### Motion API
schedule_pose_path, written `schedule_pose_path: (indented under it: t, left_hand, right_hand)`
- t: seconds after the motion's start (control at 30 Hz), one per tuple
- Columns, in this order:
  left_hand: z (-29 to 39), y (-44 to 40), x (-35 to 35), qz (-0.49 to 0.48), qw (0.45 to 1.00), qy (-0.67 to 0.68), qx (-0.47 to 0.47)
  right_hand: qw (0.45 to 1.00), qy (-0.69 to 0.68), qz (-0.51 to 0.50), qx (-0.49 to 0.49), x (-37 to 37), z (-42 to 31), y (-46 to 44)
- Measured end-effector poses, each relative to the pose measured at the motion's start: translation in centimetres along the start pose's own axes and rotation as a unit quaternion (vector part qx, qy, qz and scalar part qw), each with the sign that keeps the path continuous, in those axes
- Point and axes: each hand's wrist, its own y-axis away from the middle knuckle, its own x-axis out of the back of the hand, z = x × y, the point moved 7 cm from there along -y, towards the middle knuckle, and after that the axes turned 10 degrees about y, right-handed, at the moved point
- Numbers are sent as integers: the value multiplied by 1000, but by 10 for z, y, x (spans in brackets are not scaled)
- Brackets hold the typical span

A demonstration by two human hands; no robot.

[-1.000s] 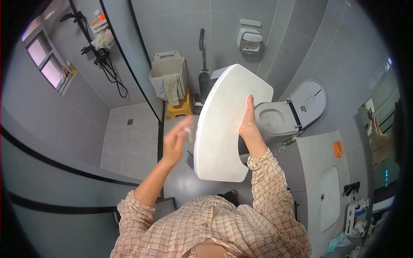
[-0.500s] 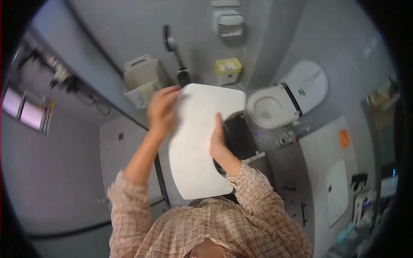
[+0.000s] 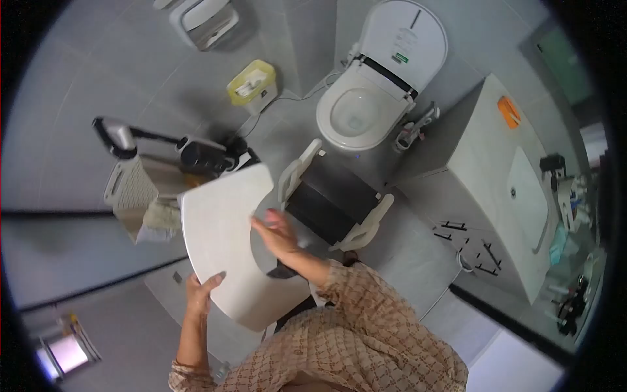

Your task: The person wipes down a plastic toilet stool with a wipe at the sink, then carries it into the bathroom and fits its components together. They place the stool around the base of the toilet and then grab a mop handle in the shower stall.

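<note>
A white board with a deep curved cut-out in one side is held tilted in front of my body. My left hand grips its lower left edge, thumb on top and the other fingers hidden beneath. Beside the cut-out is my right hand, fingers spread and slightly blurred, the thumb close to the inner rim; whether it touches I cannot tell. Just beyond that hand, a black-topped piece with white side rails stands on the floor.
A toilet with its lid raised stands ahead. To the right is a vanity cabinet with a sink. A yellow-lined bin, a laundry basket and a black vacuum cleaner line the left wall.
My view has turned to the right. The board now sits lower left in view. My left hand has moved from its upper edge to its lower left edge; my right hand's fingers have spread.
</note>
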Motion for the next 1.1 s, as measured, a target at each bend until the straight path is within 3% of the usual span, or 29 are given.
schedule_pose_path:
  t: [0.03,0.07,0.17,0.27,0.37,0.47,0.53,0.63,0.73,0.83,0.9,0.93,1.0,1.03,1.1]
  left_hand:
    - [-10,-21,10,12,1000,-3,8]
    - [-20,-38,19,30,999,-4,19]
    - [-44,-100,61,16,998,-49,36]
    - [-60,-145,89,27,991,-113,64]
    - [-89,-186,106,15,990,-118,80]
    - [-108,-207,100,8,994,-56,91]
    - [-113,-225,77,9,993,-42,109]
    - [-123,-250,52,-2,993,-27,115]
    - [-143,-280,59,-5,995,-5,103]
    - [-140,-277,38,22,994,2,109]
    - [-142,-279,17,22,993,2,119]
    - [-147,-283,10,7,992,6,122]
    - [-166,-297,7,0,994,1,114]
    - [-184,-314,12,6,995,-10,100]
    - [-201,-332,-1,3,996,3,92]
  right_hand:
    - [993,-1,121,6,31,17,-9]
    - [968,87,234,18,63,55,-33]
    - [883,196,415,-98,144,164,-51]
    - [792,248,471,-301,190,245,-32]
    - [767,225,418,-431,210,280,-14]
    - [851,153,314,-392,223,391,-44]
    - [890,116,308,-314,221,421,-65]
    - [899,-180,334,-221,209,420,-63]
    - [924,15,354,-145,214,436,-54]
    - [849,-207,424,-236,226,463,-9]
    - [827,-206,448,-270,246,495,23]
    - [860,-79,410,-293,269,553,37]
    - [850,-79,419,-309,289,592,70]
    - [808,-208,466,-295,292,582,95]
    - [764,-231,501,-334,310,589,129]
